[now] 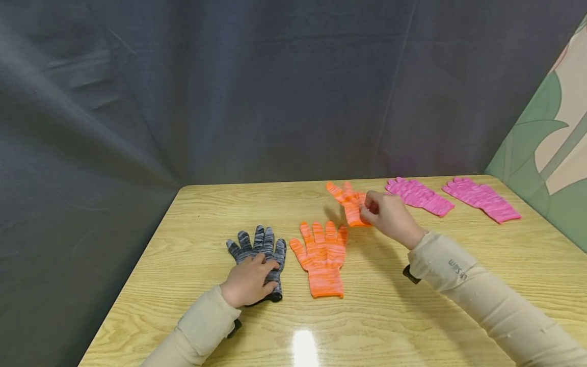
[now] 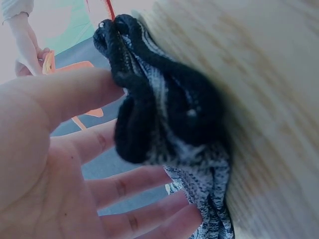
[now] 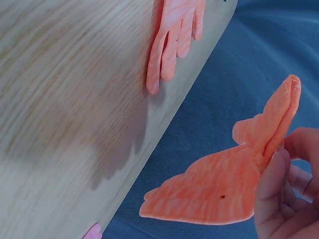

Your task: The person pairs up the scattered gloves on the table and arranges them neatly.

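Note:
My right hand point(image 1: 390, 214) pinches an orange knit glove point(image 1: 352, 206) between thumb and fingers, holding it above the table. The right wrist view shows that raised glove point(image 3: 224, 184) hanging bent from the grip. A second orange glove point(image 1: 324, 262) lies flat, fingers pointing away. To its left is a grey-and-black glove point(image 1: 260, 242), where my left hand point(image 1: 249, 281) rests with fairly straight fingers. In the left wrist view, the thumb and fingers touch the black-edged cuff point(image 2: 134, 124) of this glove without curling round it.
Two pink gloves, one nearer point(image 1: 419, 196) and one farther right point(image 1: 481, 199), lie at the back right of the wooden table point(image 1: 197, 219). A dark cloth point(image 1: 293, 92) hangs behind and to the left. A patterned wall point(image 1: 550, 153) stands at the right.

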Action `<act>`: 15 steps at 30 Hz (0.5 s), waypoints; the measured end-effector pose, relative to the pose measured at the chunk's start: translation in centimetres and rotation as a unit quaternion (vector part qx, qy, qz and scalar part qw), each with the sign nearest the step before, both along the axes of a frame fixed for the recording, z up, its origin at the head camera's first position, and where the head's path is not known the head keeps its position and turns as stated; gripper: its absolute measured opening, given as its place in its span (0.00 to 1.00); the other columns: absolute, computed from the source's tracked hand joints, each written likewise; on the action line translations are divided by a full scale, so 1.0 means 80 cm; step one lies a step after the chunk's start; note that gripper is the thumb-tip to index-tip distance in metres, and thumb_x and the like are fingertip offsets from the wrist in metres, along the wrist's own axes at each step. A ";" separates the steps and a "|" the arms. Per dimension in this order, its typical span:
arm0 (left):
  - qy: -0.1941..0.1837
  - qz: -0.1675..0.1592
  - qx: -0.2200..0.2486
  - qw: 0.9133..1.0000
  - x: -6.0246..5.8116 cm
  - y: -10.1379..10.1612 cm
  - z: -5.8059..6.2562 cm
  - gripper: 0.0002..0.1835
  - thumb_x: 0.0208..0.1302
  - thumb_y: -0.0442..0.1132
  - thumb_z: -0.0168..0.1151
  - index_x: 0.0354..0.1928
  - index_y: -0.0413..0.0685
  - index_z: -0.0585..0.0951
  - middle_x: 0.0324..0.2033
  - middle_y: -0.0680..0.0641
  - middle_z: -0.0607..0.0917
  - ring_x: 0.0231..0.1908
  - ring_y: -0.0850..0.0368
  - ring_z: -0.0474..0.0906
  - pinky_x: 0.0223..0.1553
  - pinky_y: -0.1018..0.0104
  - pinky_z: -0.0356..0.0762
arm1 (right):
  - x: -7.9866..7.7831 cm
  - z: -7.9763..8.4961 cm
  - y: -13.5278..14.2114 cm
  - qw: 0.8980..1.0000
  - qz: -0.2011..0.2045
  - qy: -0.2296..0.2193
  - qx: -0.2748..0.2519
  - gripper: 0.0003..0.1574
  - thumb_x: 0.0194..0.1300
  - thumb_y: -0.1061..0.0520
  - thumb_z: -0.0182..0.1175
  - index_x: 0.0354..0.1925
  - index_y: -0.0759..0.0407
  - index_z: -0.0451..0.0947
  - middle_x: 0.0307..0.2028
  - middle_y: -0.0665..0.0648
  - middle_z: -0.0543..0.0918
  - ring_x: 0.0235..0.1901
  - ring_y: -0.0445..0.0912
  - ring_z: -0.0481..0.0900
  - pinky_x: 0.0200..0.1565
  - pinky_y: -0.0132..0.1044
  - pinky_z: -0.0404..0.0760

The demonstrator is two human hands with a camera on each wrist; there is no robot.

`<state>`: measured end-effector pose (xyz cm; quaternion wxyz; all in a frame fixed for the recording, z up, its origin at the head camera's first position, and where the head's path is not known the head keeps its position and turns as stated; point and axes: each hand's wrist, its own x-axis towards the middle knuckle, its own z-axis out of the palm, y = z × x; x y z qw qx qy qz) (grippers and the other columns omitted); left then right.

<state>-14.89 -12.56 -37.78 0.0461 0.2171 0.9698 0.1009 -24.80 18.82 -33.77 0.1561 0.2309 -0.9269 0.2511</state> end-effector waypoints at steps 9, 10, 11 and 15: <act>0.004 -0.001 -0.002 1.000 -0.001 0.000 -0.001 0.19 0.59 0.44 0.63 0.52 0.48 0.77 0.42 0.40 0.77 0.38 0.44 0.75 0.38 0.48 0.76 | 0.005 -0.001 -0.005 1.000 0.005 0.009 0.001 0.12 0.60 0.63 0.57 0.22 0.58 0.67 0.14 0.50 0.67 0.15 0.39 0.60 0.19 0.28 0.59; 0.005 -0.001 -0.002 1.000 -0.001 0.000 -0.001 0.19 0.59 0.44 0.63 0.52 0.48 0.78 0.42 0.40 0.77 0.38 0.44 0.75 0.38 0.49 0.76 | 0.005 -0.001 -0.005 1.000 0.006 0.010 0.001 0.12 0.60 0.63 0.57 0.22 0.58 0.67 0.14 0.50 0.66 0.15 0.39 0.60 0.19 0.28 0.59; 0.006 -0.001 -0.003 1.000 -0.001 0.000 -0.002 0.19 0.59 0.44 0.63 0.52 0.48 0.78 0.42 0.40 0.77 0.38 0.44 0.76 0.38 0.49 0.76 | 0.006 -0.002 -0.006 1.000 0.008 0.010 0.001 0.12 0.60 0.63 0.57 0.22 0.58 0.67 0.14 0.50 0.66 0.15 0.39 0.60 0.19 0.28 0.59; 0.005 -0.001 -0.001 1.000 -0.001 -0.001 -0.002 0.19 0.59 0.44 0.63 0.52 0.48 0.77 0.42 0.40 0.77 0.38 0.43 0.76 0.38 0.48 0.77 | 0.008 -0.003 -0.008 1.000 0.009 0.005 0.001 0.13 0.60 0.63 0.57 0.22 0.58 0.66 0.14 0.50 0.66 0.15 0.39 0.59 0.19 0.28 0.59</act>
